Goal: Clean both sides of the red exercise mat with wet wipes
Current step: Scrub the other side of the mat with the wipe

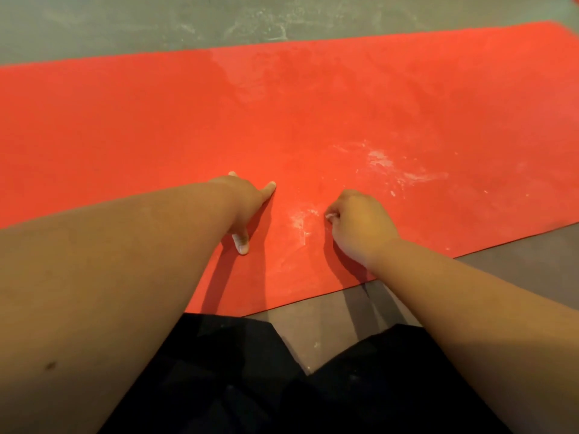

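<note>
I see the left hand [244, 208] pressing straight, spread fingers [268, 190] flat on the red mat [125, 126]; the right hand [357, 227] curls round a small wipe [330, 216], just beside white smears [300, 219].

Bare forearms [131, 277], black legwear [219, 380], possibly trousers

far mat [125, 114]: open | near edge: left hand [242, 203], right hand [355, 225] (both down)

The mat [156, 120] is plain bright orange-red, with chalky white smears [385, 166] on its near right part. The floor [125, 23] is dull grey, streaked with pale scuffs beyond the mat. The clothing [250, 386] is black. The wipe [330, 216] is white.
</note>
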The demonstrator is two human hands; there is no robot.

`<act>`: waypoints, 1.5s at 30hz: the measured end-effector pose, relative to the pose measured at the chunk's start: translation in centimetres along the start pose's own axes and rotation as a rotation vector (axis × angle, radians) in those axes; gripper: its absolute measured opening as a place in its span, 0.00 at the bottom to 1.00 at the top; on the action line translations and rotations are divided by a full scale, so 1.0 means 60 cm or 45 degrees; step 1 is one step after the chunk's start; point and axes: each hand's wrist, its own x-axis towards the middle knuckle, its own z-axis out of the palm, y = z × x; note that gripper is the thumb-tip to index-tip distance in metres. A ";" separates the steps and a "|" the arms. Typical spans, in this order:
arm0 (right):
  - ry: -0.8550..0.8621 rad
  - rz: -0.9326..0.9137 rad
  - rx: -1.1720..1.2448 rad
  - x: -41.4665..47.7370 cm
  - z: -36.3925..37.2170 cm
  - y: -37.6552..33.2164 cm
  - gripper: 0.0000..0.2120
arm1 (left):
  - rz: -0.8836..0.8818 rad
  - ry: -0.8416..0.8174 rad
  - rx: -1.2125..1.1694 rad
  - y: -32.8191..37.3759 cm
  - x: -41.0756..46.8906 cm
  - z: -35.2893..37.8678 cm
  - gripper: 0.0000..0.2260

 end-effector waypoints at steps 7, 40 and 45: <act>-0.121 -0.151 -0.023 -0.046 -0.009 0.007 0.11 | -0.016 -0.034 0.018 0.002 0.003 -0.009 0.60; -0.391 -0.113 0.004 -0.060 -0.006 -0.016 0.11 | -0.012 0.118 -0.041 -0.020 -0.001 0.009 0.58; -0.196 0.350 0.762 -0.095 -0.037 -0.012 0.17 | 0.091 0.274 -0.194 -0.001 -0.033 0.018 0.36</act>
